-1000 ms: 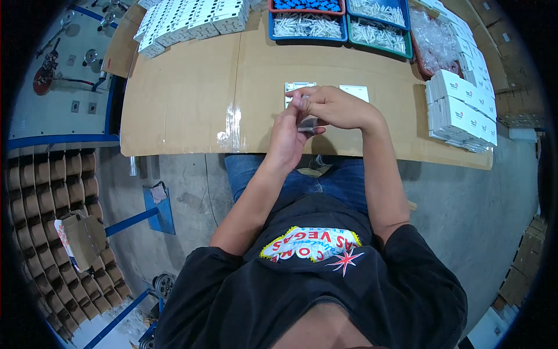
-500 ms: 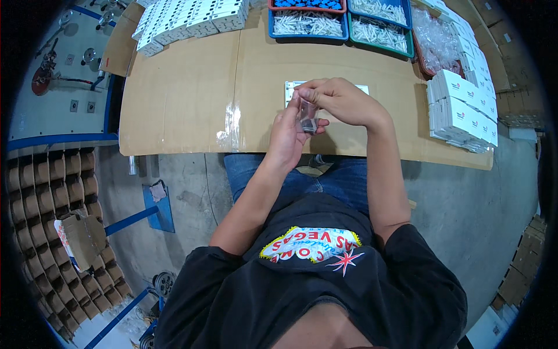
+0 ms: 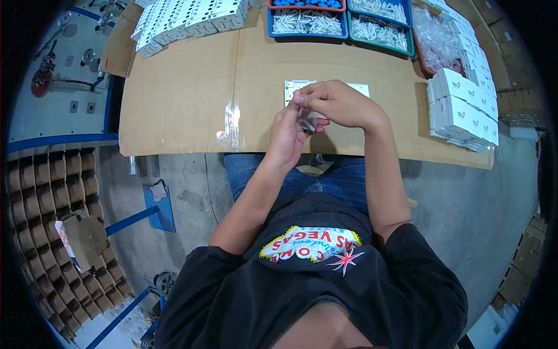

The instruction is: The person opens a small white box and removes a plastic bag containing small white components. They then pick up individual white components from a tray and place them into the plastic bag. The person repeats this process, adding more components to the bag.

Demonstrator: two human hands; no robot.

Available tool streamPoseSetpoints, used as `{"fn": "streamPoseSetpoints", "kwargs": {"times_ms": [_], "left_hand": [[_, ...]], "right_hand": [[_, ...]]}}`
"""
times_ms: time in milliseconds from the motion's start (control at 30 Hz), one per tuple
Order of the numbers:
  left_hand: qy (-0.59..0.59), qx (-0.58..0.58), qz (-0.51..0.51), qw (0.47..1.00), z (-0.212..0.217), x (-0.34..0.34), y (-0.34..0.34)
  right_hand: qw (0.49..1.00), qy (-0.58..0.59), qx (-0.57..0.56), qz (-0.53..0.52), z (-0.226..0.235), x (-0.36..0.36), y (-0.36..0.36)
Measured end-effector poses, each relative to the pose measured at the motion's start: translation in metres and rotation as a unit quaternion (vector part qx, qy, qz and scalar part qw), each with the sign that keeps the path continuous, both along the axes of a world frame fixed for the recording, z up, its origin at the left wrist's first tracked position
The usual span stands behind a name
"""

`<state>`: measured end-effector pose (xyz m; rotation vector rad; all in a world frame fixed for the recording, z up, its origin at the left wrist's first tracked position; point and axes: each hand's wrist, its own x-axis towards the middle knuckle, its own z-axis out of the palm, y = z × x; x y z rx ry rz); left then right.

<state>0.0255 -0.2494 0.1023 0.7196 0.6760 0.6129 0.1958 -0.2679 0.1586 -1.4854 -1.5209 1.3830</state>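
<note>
A small clear plastic bag (image 3: 306, 124) with something dark inside hangs between my hands over the near part of the table. My left hand (image 3: 285, 135) is closed on the bag's side, with some fingertips showing beyond it. From the right, my right hand (image 3: 343, 106) pinches the bag's top edge, fingertips against those of the left. Behind my hands lies a flat white box (image 3: 361, 89), mostly covered by them. What exactly is in the bag is too small to tell.
Cardboard covers the table (image 3: 180, 99). At the back stand a blue tray (image 3: 308, 38) and a green tray (image 3: 381, 49) of white sticks. Stacked white boxes (image 3: 462, 110) rise at the right, near a bin of plastic bags (image 3: 436, 46). More white boxes (image 3: 192, 22) fill the back left.
My right hand has shifted slightly down and its fingers have turned at the top of the bag. The bag looks more crumpled and less upright. My left hand has hardly moved.
</note>
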Motion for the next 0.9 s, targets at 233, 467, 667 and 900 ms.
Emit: {"fn": "streamPoseSetpoints", "kwargs": {"times_ms": [233,467,667,900], "left_hand": [[0.003,0.004,-0.002,1.000,0.001,0.001,-0.001],[-0.002,-0.010,-0.007,1.000,-0.001,0.002,-0.002],[0.004,0.002,-0.014,1.000,-0.001,0.001,-0.001],[0.000,-0.013,-0.003,1.000,0.003,0.002,-0.003]], "right_hand": [[1.000,-0.011,-0.001,-0.021,0.002,0.000,-0.002],[0.997,-0.043,-0.060,0.001,-0.001,0.000,0.001],[0.997,-0.043,-0.063,0.003,-0.003,-0.003,0.000],[0.996,-0.067,-0.064,0.008,0.001,-0.005,0.000]]}}
